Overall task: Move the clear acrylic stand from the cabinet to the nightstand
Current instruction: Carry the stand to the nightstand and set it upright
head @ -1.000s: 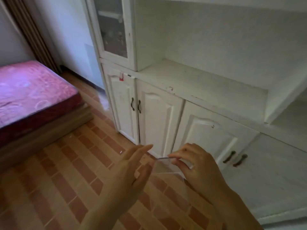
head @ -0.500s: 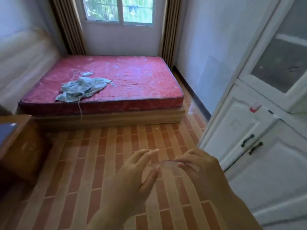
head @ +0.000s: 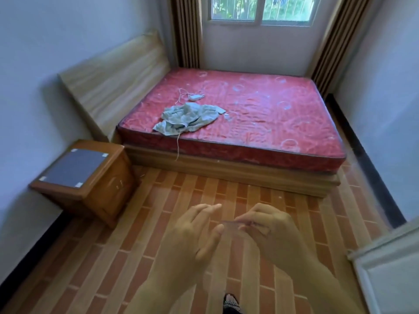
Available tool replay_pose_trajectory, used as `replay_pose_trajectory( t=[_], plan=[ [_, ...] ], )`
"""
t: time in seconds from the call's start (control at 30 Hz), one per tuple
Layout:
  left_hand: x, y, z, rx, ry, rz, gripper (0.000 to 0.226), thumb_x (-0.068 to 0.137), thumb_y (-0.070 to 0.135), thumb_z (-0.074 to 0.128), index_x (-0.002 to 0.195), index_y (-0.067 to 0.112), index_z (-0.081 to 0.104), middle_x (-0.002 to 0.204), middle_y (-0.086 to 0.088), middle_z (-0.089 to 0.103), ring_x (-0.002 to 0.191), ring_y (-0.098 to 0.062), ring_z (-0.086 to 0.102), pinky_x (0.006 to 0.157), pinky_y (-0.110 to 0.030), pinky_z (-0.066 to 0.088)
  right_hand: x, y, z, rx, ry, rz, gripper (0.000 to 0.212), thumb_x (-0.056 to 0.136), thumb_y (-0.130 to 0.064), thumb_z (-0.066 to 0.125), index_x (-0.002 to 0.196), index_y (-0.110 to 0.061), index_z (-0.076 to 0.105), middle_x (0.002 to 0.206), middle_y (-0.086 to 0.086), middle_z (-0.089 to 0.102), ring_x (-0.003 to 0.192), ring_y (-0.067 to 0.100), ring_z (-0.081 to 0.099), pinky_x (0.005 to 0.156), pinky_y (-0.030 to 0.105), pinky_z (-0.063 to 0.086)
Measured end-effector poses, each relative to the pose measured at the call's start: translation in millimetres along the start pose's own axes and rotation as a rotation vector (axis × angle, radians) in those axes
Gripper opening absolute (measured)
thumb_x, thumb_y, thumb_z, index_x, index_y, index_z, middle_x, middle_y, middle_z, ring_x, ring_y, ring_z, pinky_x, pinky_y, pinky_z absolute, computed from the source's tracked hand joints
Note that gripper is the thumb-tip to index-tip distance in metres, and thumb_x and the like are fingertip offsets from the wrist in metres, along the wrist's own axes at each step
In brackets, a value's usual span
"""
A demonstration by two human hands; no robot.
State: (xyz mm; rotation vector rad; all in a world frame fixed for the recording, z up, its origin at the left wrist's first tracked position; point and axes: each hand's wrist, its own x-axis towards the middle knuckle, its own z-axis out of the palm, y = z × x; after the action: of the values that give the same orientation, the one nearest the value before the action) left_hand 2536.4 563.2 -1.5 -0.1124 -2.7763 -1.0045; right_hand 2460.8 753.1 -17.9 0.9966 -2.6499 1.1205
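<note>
clear acrylic stand (head: 233, 231) | pinched by right hand (head: 274, 232) | left hand (head: 192, 236) open, touching edge

Two bare hands are seen low in the head view, the left hand (head: 192, 236) and the right hand (head: 272, 230); no ring, watch or glove is worn on either; both forearms are uncovered as far as the lower edge, so no sleeve is shown; below and between the forearms a dark patterned shoe (head: 231, 302) is partly seen, its pattern too small to be made out.
</note>
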Motion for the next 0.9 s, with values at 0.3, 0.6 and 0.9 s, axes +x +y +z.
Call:
replay_pose_trajectory(
  t=[0.3,0.6,0.9],
  plan=[
    [98.3,-60.6,-21.8,0.044,0.164,-0.222,0.042,0.086,0.059,0.032,0.126,0.048,0.039,0.124,0.034,0.041,0.114,0.019,0.036,0.083,-0.003,0.034,156.2,59.2,30.2,-0.041,-0.187,-0.17,0.019,0.077,-0.012,0.072,0.087,-0.028,0.072,0.08,-0.014,0.06,0.071,0.002,0.055,0.06,0.011,0.045],
    [176.1,-164.9,-68.3,0.006,0.301,-0.382,0.044,0.089,0.056,0.034,0.131,0.044,0.038,0.127,0.032,0.037,0.117,0.022,0.026,0.086,0.003,0.026,314.9,55.1,117.1,0.073,-0.346,-0.255,0.028,0.077,-0.008,0.07,0.089,-0.033,0.07,0.08,-0.018,0.062,0.075,0.005,0.061,0.061,0.026,0.051],
    [275.6,-284.7,-163.9,0.064,0.302,-0.357,0.045,0.089,0.056,0.031,0.133,0.045,0.033,0.134,0.03,0.035,0.113,0.028,0.019,0.083,0.007,0.021,489.1,20.5,179.1,0.156,-0.321,-0.259,0.015,0.077,-0.038,0.055,0.086,-0.038,0.068,0.079,-0.016,0.063,0.072,0.006,0.062,0.06,0.027,0.05]
  ],
)
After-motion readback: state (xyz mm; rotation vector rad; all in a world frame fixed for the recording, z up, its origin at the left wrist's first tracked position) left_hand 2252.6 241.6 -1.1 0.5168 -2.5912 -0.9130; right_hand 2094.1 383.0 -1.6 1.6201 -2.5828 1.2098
